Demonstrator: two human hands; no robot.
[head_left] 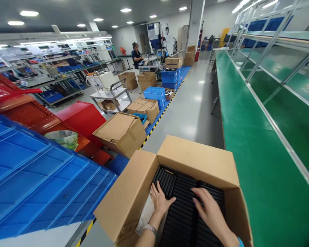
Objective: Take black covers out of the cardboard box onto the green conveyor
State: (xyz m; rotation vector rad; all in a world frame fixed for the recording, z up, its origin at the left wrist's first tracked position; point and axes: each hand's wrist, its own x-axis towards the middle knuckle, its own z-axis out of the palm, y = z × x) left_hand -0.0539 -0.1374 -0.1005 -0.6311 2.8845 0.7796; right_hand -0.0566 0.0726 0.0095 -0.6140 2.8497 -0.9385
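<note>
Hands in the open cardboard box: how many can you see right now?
2. The left hand lies flat on the black ribbed trays; the right hand rests on them beside it, inside the open cardboard box.

Blue crates [36, 178] left, green workbench [260, 154] right, cartons [122, 132] beyond.

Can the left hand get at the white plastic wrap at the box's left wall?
Probably yes. The left hand rests flat on the black ribbed trays inside the open cardboard box, right beside the white wrap, with nothing between them.
</note>
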